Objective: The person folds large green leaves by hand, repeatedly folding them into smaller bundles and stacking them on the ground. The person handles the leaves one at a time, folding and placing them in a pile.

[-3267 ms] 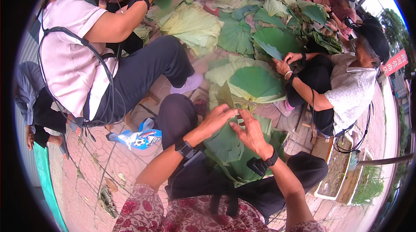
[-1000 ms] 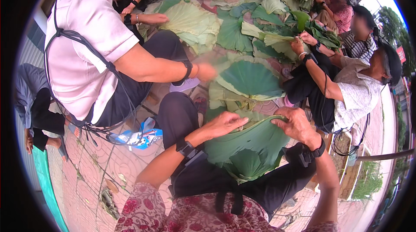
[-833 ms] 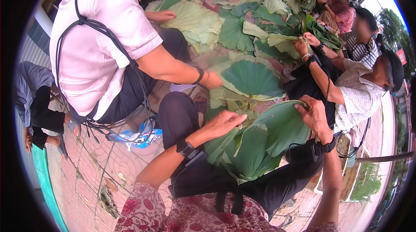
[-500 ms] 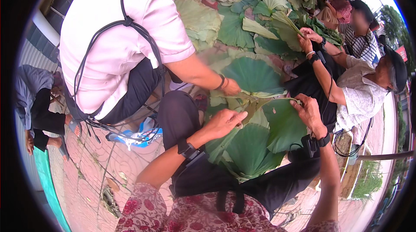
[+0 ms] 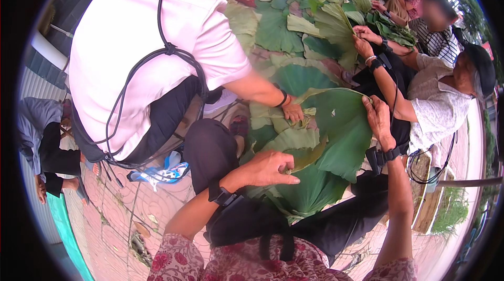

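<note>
Lap: green leaves (image 5: 315, 194) lie in a loose pile over the dark trousers (image 5: 210, 150).
Left hand (image 5: 268, 170): thumb and forefinger stand a little apart, just beside the raised leaf's near edge; whether the curled fingers hold some of it, I cannot tell.
Right hand (image 5: 379, 118): thumb and fingers are clamped on the leaf's right edge.
Raised leaf (image 5: 344, 129): it is above the lap pile, between the two hands, spread and partly curved.
Tearing risk: the weight seems to hang mainly from one pinch, so a quick pull could split the thin edge.
Co-worker's hand (image 5: 294, 113): it reaches down to the ground stack (image 5: 302, 77), near the raised leaf's upper edge.
Crowding risk: should that arm lift carelessly, it might knock the leaf and fold it.
Farther right: another person holds up a leaf (image 5: 338, 32).
Farthest: more leaves overlap on the paving (image 5: 281, 26).
</note>
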The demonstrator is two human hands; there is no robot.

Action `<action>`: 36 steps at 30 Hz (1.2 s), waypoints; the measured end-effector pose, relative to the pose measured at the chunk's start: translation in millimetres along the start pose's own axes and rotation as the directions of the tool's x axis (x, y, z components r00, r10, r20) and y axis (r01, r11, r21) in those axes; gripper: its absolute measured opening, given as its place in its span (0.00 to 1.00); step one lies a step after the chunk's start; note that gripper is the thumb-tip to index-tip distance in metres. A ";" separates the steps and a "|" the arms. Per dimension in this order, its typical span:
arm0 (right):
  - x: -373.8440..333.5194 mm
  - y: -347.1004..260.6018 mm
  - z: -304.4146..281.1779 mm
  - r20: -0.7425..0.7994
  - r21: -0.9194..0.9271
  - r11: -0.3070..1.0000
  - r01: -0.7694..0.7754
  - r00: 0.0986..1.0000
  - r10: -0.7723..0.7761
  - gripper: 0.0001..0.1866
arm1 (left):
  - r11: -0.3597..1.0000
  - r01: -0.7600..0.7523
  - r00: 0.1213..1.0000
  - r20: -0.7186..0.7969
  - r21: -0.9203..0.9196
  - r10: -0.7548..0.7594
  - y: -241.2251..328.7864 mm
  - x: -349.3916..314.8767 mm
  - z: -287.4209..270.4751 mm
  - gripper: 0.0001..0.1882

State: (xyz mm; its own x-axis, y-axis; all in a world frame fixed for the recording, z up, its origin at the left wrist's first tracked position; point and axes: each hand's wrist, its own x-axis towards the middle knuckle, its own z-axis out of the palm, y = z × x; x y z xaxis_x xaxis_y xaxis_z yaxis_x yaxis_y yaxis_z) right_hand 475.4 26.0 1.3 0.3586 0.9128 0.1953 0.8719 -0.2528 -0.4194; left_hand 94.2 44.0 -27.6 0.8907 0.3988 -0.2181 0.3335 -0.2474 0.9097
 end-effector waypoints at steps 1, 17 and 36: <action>-0.8 0.3 2.7 0.019 -0.013 1.000 0.001 1.000 -0.001 0.20 | 1.000 -0.009 0.999 -0.044 0.027 0.010 -1.9 -0.1 2.8 0.30; 15.6 1.7 8.4 -0.027 0.091 0.992 -0.091 0.995 0.094 0.21 | 0.998 0.059 0.985 -0.162 0.006 -0.058 5.6 3.4 -0.8 0.25; 24.1 62.2 3.9 -0.168 0.395 0.894 -0.213 0.939 0.298 0.22 | 0.998 0.068 0.971 -0.231 0.002 -0.066 -7.4 -10.5 0.1 0.25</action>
State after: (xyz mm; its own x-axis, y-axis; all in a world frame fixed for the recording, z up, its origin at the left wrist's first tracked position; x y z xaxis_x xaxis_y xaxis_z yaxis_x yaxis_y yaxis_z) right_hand 536.9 33.5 -23.6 0.6532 0.7281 0.2076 0.5711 -0.2938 -0.7665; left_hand 82.4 41.5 -32.1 0.7716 0.6070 -0.1900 0.3938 -0.2213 0.8922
